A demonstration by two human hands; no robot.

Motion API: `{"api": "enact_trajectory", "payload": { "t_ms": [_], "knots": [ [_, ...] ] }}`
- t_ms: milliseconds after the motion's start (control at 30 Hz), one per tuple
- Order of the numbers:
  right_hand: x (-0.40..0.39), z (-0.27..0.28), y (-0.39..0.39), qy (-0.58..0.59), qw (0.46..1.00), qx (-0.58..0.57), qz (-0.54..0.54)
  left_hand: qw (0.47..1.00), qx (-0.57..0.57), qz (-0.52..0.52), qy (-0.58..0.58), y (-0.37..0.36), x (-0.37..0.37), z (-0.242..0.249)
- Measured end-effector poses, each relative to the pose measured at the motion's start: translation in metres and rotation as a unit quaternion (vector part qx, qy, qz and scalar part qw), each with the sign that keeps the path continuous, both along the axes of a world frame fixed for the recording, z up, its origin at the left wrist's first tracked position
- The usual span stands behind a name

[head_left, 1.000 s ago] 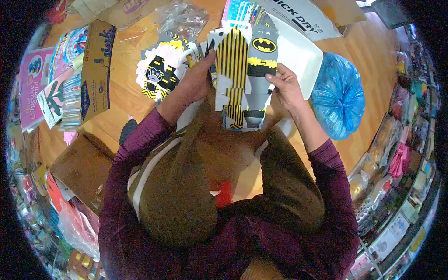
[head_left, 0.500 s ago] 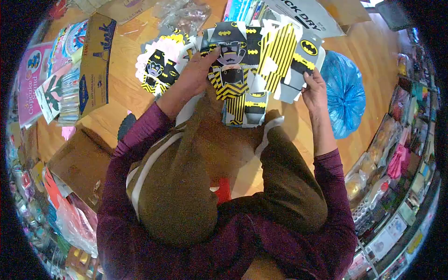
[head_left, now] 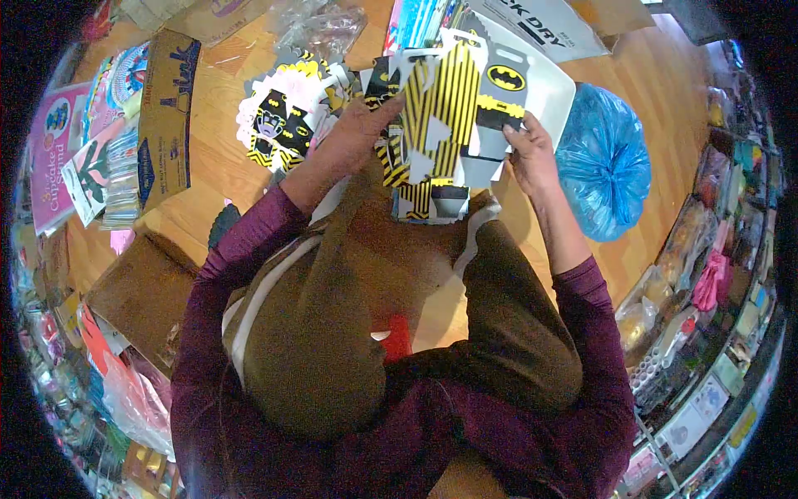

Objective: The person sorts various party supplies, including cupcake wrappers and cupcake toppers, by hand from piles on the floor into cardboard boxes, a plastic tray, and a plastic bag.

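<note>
My left hand (head_left: 366, 129) grips the left side of several flat Batman card cutouts, with black-and-yellow striped cutouts (head_left: 449, 108) lying over them. In my right hand (head_left: 532, 150), thumb and fingers pinch a grey cutout (head_left: 496, 125) with a black bat on a yellow oval and a yellow belt. The two hands' pieces overlap in front of me. Just below them, a stack of similar cards (head_left: 431, 205) sits on the floor between my legs. Left of my left hand lies a pile of round, scalloped Batman cards (head_left: 283, 121).
A blue plastic bag (head_left: 607, 162) stands to the right on the wooden floor (head_left: 220, 108). An open cardboard box (head_left: 169, 116) with packaged goods is at the left. White container (head_left: 553, 91) and clear plastic wrap (head_left: 312, 33) lie ahead. Packed shelves (head_left: 706, 333) line the right side.
My right hand has moved left with the grey cutout, bringing it against the pieces in my left hand. Striped cutouts now cover the Batman-face piece that was showing.
</note>
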State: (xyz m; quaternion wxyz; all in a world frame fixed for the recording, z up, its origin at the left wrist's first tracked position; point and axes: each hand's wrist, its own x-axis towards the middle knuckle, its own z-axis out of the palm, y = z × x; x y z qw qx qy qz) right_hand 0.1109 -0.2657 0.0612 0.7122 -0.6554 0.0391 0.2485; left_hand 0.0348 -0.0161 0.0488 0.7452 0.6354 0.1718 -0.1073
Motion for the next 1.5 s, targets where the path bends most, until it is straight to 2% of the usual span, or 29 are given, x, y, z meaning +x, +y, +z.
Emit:
{"api": "enact_trajectory", "payload": {
  "t_ms": [33,100,200,333,400,467,633,733,800,833,933,967,1033,1067,1133,1167,1200,1267,1300,1333,1367,1400,1467,1500],
  "knots": [
    [-0.001,0.000,0.000,0.010,0.998,-0.056,0.022,0.996,-0.088,0.010,0.005,-0.003,-0.001,0.000],
    [-0.003,0.004,0.005,0.024,0.998,-0.055,0.024,0.970,-0.240,0.042,0.012,-0.010,-0.003,0.005],
    [-0.004,0.006,0.006,0.032,0.995,-0.085,0.030,0.984,-0.180,0.008,0.008,-0.003,-0.004,0.005],
    [0.004,-0.004,-0.009,0.008,0.997,-0.074,0.031,0.982,-0.186,0.021,0.005,0.000,-0.006,-0.007],
    [0.006,-0.005,-0.013,0.002,0.998,-0.058,0.014,0.990,-0.131,0.041,0.025,0.002,-0.007,0.001],
    [0.007,0.000,-0.013,-0.003,1.000,0.010,-0.012,0.987,-0.155,0.036,0.026,0.002,-0.007,-0.002],
    [0.002,-0.003,-0.009,0.015,0.999,0.035,-0.016,0.974,-0.223,0.049,0.009,-0.004,-0.006,-0.004],
    [-0.004,-0.004,0.001,0.007,1.000,0.023,-0.001,0.977,-0.197,0.055,0.057,-0.004,-0.006,0.001],
    [-0.008,-0.004,0.007,0.003,0.999,-0.031,0.027,0.997,-0.073,-0.017,0.022,-0.005,-0.007,0.017],
    [-0.010,-0.003,0.008,0.004,0.999,-0.032,0.025,0.996,-0.064,-0.035,0.050,-0.002,-0.006,0.017],
    [-0.013,-0.002,0.012,0.039,0.999,0.004,0.031,0.998,-0.046,-0.024,0.038,-0.005,-0.007,0.027],
    [-0.013,0.001,0.012,0.039,0.999,0.004,0.030,0.998,-0.046,-0.024,0.039,-0.006,-0.008,0.022],
    [-0.014,0.010,0.014,0.058,0.998,0.014,-0.006,0.984,-0.175,0.032,0.029,-0.009,-0.009,0.008],
    [-0.012,0.007,0.011,0.059,0.998,0.014,-0.007,0.984,-0.175,0.031,0.030,-0.009,-0.010,0.005],
    [-0.003,-0.003,-0.001,0.050,0.998,-0.012,-0.038,0.998,-0.045,0.005,-0.046,-0.007,-0.012,0.003],
    [-0.001,-0.004,-0.005,0.037,0.998,-0.023,-0.042,0.975,-0.216,0.042,0.043,-0.007,-0.007,-0.003],
    [0.000,-0.004,-0.008,0.037,0.998,-0.023,-0.042,0.975,-0.215,0.042,0.043,-0.008,-0.009,-0.005],
    [-0.001,0.011,-0.004,0.087,0.993,0.030,-0.071,0.975,-0.094,0.018,-0.202,-0.007,-0.014,-0.010],
    [0.001,0.006,-0.009,0.071,0.997,0.019,-0.033,0.975,-0.094,0.018,-0.201,-0.005,-0.014,-0.018],
    [-0.001,0.001,-0.011,0.071,0.997,0.018,-0.033,0.990,-0.100,0.003,-0.101,-0.001,-0.010,-0.021],
    [-0.003,-0.004,-0.013,0.063,0.998,-0.009,0.021,0.994,-0.106,-0.013,0.001,0.001,-0.008,-0.022],
    [-0.005,-0.006,-0.015,0.055,0.995,-0.037,0.074,0.994,-0.106,-0.013,0.001,-0.001,-0.009,-0.024],
    [-0.021,-0.003,-0.001,0.074,0.996,-0.013,0.055,0.991,-0.126,0.019,0.049,-0.007,-0.007,0.010],
    [-0.028,-0.003,0.004,0.062,0.996,-0.036,0.055,0.991,-0.126,0.019,0.050,-0.004,-0.009,0.006]
  ]
}}
